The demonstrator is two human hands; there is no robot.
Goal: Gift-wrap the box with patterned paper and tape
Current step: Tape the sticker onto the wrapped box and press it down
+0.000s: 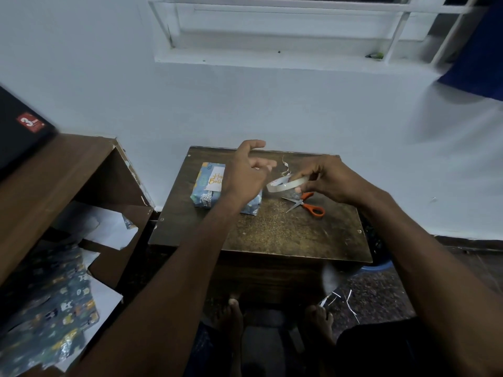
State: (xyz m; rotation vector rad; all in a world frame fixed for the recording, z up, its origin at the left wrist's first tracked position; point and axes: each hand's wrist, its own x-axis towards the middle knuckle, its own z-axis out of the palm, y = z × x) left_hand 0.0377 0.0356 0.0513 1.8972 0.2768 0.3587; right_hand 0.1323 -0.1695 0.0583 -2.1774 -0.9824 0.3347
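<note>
1. Head view shows the right hand (324, 180) pinching a clear roll of sticky tape (285, 185), thumb under the ring and fingers curled over its top, held above the small dark wooden table (272, 235).
2. At nine o'clock of the roll, the left hand (247, 172) hangs in the air with fingers spread and loosely bent, holding nothing. Its fingertips are near the roll but apart from it.
3. The step in hand looks like drawing a fresh strip. To do it well, the left fingers should find the loose end on the ring, pull out a short length, and keep it taut so it does not fold onto itself.
4. Below the left hand lies the box wrapped in blue patterned paper with a birthday label (209, 186), at about ten o'clock on the tabletop, partly hidden by the wrist. It looks mostly covered already.
5. Orange-handled scissors (306, 204) lie on the table at six o'clock of the roll, ready for cutting.
6. Spare sheets of blue patterned paper (54, 308) sit in the brown shelf unit (81, 164) far at eight o'clock.
</note>
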